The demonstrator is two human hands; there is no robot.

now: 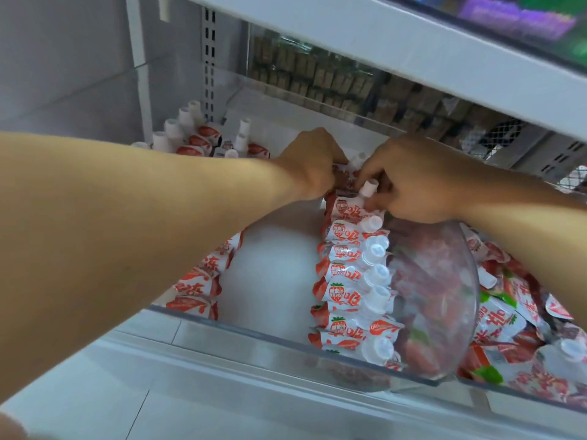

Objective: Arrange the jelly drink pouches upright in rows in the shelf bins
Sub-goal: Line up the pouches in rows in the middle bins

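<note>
Inside a white metal shop shelf [365,36], over a clear plastic bin [254,331]. Pinching with curled fingers of both left hand [313,163] and right hand [409,182] the rear red-and-white strawberry jelly pouch with white cap [368,188] — at the far end of the middle row [352,281]. Probably risking a tipping neighbour — pressing too hard, toppling the whole leaning row.

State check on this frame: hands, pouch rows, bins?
left hand: gripping pouches at the row's far end
right hand: pinching the far-end pouch below its cap
middle row: standing, packed, caps up
back-left pouches: upright
right bin pouches: loose jumble
clear bin: partly filled
</note>
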